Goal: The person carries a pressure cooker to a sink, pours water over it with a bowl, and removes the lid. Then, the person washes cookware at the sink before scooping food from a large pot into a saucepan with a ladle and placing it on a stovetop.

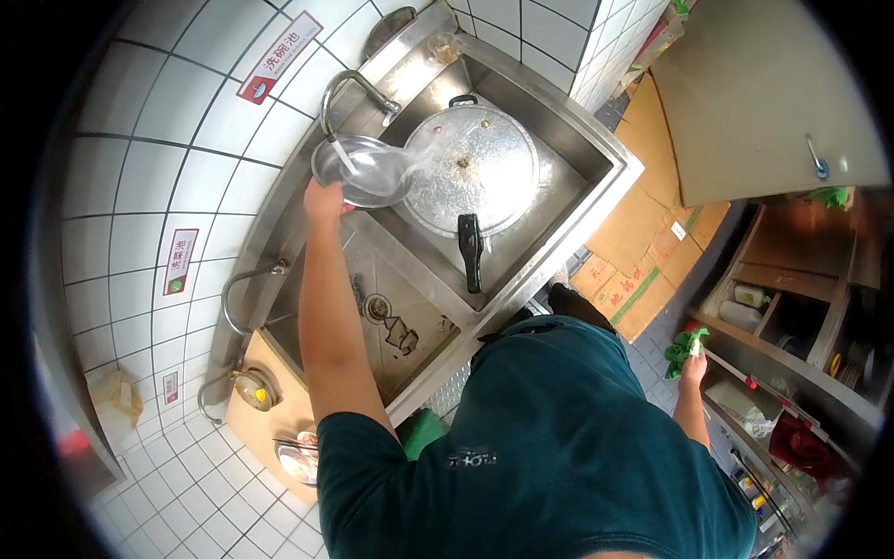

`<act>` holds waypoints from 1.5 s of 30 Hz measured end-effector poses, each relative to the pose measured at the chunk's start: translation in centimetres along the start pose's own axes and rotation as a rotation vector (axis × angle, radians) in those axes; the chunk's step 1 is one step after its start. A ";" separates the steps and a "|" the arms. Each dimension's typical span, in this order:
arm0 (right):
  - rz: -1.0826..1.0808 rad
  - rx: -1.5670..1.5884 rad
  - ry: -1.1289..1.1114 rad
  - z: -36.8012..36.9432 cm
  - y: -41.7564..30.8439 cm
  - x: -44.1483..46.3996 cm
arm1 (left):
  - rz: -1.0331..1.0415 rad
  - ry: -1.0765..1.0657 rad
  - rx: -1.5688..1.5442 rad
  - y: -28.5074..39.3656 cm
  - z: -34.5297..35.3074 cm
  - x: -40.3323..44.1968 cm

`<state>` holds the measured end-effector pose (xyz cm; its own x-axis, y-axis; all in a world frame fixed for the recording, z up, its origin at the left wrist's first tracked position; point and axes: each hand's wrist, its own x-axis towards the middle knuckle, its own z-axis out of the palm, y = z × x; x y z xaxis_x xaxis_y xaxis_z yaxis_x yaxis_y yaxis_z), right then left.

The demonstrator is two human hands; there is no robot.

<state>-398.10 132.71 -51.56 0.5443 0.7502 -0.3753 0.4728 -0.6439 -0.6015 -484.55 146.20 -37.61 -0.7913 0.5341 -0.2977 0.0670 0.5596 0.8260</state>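
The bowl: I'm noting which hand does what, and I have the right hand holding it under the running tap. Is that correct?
Wrong hand: the head view shows the left hand holding the bowl under the running tap. The right hand is out to the side, holding something green.

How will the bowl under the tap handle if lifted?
The bowl is probably stiff: it looks like metal. Running water from the tap may make it slippery and heavier. Gripped at one edge by the left hand, it could tip.
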 end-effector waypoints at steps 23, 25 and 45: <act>-0.057 0.040 0.008 0.8 2.7 1.6 | -0.051 -0.024 0.014 0.6 0.2 -0.6; -0.009 0.103 -0.022 1.0 1.2 0.6 | -0.048 -0.022 0.004 0.3 0.1 -0.3; 0.019 0.043 -0.111 3.0 4.3 -0.1 | -0.009 -0.027 0.001 -0.2 0.2 0.1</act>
<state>-398.22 130.36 -56.25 0.4719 0.7513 -0.4614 0.4313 -0.6531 -0.6224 -484.56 146.25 -37.87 -0.7752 0.5457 -0.3182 0.0606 0.5655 0.8225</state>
